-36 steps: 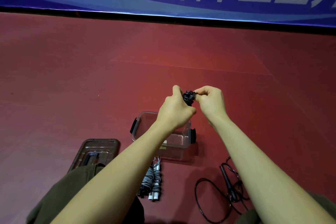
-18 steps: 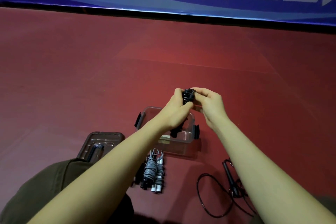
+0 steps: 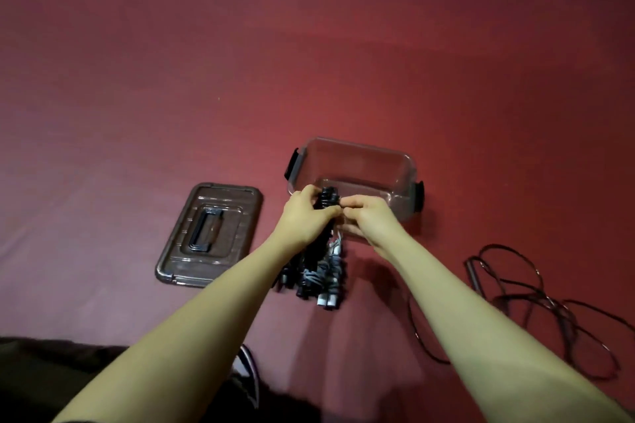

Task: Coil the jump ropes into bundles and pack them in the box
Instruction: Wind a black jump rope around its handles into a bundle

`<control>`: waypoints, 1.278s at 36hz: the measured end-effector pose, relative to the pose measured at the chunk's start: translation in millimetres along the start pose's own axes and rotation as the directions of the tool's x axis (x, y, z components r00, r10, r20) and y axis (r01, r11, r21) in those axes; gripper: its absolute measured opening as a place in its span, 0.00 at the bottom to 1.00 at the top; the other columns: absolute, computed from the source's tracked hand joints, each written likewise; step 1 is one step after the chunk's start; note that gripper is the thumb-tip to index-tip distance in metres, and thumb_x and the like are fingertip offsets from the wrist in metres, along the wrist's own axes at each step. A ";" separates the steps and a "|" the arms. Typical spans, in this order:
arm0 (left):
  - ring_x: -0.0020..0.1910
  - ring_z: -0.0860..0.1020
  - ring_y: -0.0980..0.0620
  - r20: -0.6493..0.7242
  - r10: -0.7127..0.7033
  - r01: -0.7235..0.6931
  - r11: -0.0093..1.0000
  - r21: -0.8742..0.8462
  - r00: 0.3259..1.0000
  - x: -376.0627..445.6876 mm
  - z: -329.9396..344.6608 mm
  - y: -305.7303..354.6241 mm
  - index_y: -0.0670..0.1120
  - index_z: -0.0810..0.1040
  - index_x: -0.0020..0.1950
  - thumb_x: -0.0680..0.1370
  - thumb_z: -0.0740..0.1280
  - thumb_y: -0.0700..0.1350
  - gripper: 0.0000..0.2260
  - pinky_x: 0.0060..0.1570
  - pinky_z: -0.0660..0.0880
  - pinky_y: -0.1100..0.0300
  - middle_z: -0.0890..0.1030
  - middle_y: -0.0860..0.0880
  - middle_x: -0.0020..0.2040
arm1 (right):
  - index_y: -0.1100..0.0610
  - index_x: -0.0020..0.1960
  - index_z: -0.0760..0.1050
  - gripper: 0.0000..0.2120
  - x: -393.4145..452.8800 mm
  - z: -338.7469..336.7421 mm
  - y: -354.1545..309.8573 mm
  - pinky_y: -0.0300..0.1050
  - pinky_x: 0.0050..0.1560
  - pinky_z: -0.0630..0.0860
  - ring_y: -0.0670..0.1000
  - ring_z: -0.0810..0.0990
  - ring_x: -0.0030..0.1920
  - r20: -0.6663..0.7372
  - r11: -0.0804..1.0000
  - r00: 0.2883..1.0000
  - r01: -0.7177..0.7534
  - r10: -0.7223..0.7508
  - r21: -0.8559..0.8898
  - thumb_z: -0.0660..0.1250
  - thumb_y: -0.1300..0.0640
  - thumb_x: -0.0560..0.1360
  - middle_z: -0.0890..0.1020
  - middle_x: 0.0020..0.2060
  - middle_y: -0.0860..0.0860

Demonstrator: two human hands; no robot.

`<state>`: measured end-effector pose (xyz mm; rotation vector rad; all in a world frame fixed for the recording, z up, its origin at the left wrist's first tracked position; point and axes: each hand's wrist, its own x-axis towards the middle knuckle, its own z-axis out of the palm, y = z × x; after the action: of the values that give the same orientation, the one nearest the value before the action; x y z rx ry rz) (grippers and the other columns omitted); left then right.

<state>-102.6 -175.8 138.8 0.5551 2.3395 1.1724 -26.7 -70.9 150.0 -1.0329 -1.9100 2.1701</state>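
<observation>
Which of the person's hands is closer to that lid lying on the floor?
Left. The left hand is just right of the lid, holding the black rope bundle; the right hand is beyond it, farther from the lid.

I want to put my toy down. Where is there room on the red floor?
Bare red floor lies beyond the clear plastic box and left of the brown lid. It's crowded near the bundled ropes and loose black rope.
</observation>
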 end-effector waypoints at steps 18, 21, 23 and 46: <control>0.51 0.69 0.48 0.055 -0.195 0.183 0.968 0.174 0.979 34.1 28.2 -134.8 0.45 0.76 0.60 0.76 0.68 0.51 0.16 0.53 0.64 0.65 0.65 0.47 0.50 | 0.45 0.65 0.72 0.21 72.3 49.3 113.1 0.43 0.59 0.56 0.56 0.63 0.62 0.043 0.589 0.999 0.024 0.018 -0.808 0.57 0.62 0.77 0.67 0.61 0.52; 0.57 0.70 0.45 0.070 -0.206 0.190 0.963 0.192 0.976 36.8 30.5 -140.7 0.44 0.69 0.68 0.76 0.67 0.53 0.23 0.64 0.65 0.59 0.61 0.46 0.55 | 0.44 0.66 0.71 0.21 76.3 50.7 119.1 0.45 0.63 0.58 0.56 0.63 0.62 0.037 0.575 0.998 0.004 0.045 -0.818 0.57 0.60 0.77 0.67 0.61 0.52; 0.60 0.69 0.43 0.077 -0.195 0.176 0.963 0.204 0.978 37.8 32.0 -139.1 0.46 0.64 0.72 0.76 0.67 0.55 0.29 0.64 0.67 0.51 0.63 0.45 0.58 | 0.44 0.66 0.71 0.21 77.8 50.3 122.4 0.44 0.63 0.58 0.56 0.64 0.62 0.026 0.588 0.999 -0.005 0.044 -0.809 0.57 0.60 0.77 0.67 0.60 0.52; 0.49 0.77 0.43 0.305 0.123 -0.218 0.929 0.299 0.944 5.4 99.2 -26.8 0.40 0.77 0.48 0.77 0.61 0.42 0.08 0.48 0.72 0.53 0.80 0.42 0.49 | 0.61 0.44 0.80 0.13 21.0 -81.4 109.1 0.35 0.43 0.64 0.49 0.74 0.42 -0.341 0.828 0.904 0.027 -0.260 -0.560 0.59 0.71 0.71 0.78 0.43 0.54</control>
<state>-54.7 -125.1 63.1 0.9948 2.2785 0.7108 39.5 -16.0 42.4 -1.2319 -2.3333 1.2031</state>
